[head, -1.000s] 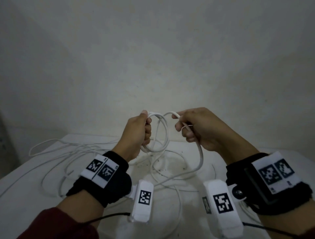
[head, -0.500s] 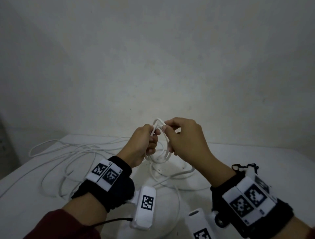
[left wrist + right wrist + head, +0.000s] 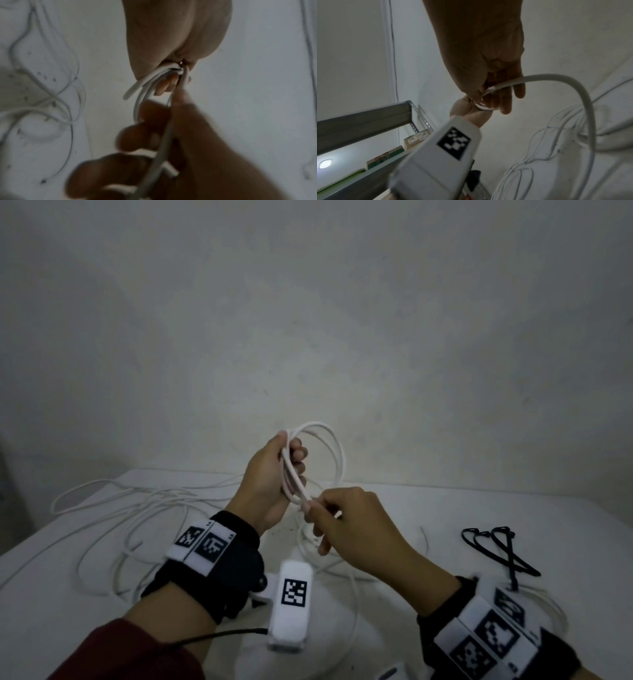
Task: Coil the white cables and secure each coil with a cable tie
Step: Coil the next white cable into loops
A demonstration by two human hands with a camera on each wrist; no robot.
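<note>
The white cable coil (image 3: pixel 322 460) is held above the white table (image 3: pixel 445 508), in front of a plain wall, as several stacked loops standing roughly upright. The left hand (image 3: pixel 270 484) grips the loops along one side, fingers and thumb curled round the bundled strands; the left wrist view shows the strands gathered at the fingertips, with one short free end (image 3: pixel 131 90) projecting from the bundle. The right hand (image 3: pixel 346 529) sits just below and to the right of the coil, touching its lower part, and pinches a strand of the same cable between thumb and fingers. In the right wrist view, this strand (image 3: pixel 556 83) arcs out of the pinch and runs down toward the table. Loose white cables (image 3: pixel 130 515) lie in wide tangled loops on the table, mostly to the left and beneath the hands. Black cable ties (image 3: pixel 496 546) lie on the table to the right, well apart from the coil.
</note>
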